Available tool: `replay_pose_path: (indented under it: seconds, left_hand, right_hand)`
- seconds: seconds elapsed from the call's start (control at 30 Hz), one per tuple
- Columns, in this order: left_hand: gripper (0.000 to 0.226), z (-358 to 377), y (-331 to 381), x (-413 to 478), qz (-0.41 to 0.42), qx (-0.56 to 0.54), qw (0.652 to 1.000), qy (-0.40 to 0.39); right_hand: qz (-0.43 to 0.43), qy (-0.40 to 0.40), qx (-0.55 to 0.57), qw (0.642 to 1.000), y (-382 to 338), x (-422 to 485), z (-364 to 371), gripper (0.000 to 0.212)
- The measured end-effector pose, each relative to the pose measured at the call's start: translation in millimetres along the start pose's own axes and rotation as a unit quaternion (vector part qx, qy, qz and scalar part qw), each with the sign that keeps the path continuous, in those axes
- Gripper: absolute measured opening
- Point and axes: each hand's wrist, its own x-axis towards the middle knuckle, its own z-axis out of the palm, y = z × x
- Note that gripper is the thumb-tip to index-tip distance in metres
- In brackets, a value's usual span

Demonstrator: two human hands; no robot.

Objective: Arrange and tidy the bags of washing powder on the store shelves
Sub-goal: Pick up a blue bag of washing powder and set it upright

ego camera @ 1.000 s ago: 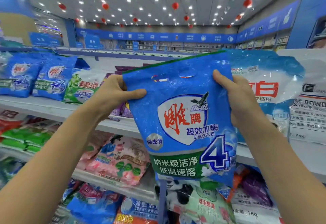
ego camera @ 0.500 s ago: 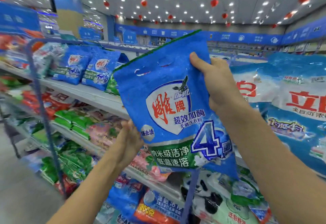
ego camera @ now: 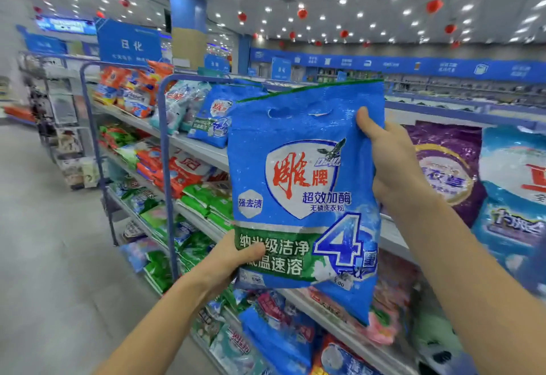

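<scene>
Both hands hold a blue washing-powder bag (ego camera: 304, 191) upright; left hand (ego camera: 233, 259) low, right hand (ego camera: 390, 162) high

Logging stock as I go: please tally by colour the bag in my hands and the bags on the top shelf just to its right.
Blue washing powder bag, held in both hands: 1
Purple washing powder bag: 1
Blue-and-white washing powder bag: 1
Total: 3

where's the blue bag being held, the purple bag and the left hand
blue bag (ego camera: 295, 185): head view, red logo on front
purple bag (ego camera: 449, 179): head view, gold-ringed label
left hand (ego camera: 227, 261): head view, base of thumb
</scene>
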Motion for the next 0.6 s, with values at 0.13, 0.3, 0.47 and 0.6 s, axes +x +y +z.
replay_pose_path:
  seconds: [0.13,0.3,0.47,0.6]
  left_hand:
    - [0.059,-87,26,-9,0.003,0.057,0.998,0.012]
    - [0.058,-189,41,-14,0.004,0.062,0.995,0.073]
    - [0.054,-257,46,-5,0.023,0.011,0.989,0.147]
    - [0.074,-299,43,16,0.054,-0.037,0.977,0.203]
  right_hand:
    - [0.030,0.012,0.013,0.999,42,24,64,0.022]
    - [0.052,-0.018,0.008,0.998,87,54,162,0.017]
    - [0.086,-0.099,0.018,0.991,116,77,232,0.028]
    - [0.122,-0.117,-0.070,0.983,188,68,254,0.050]
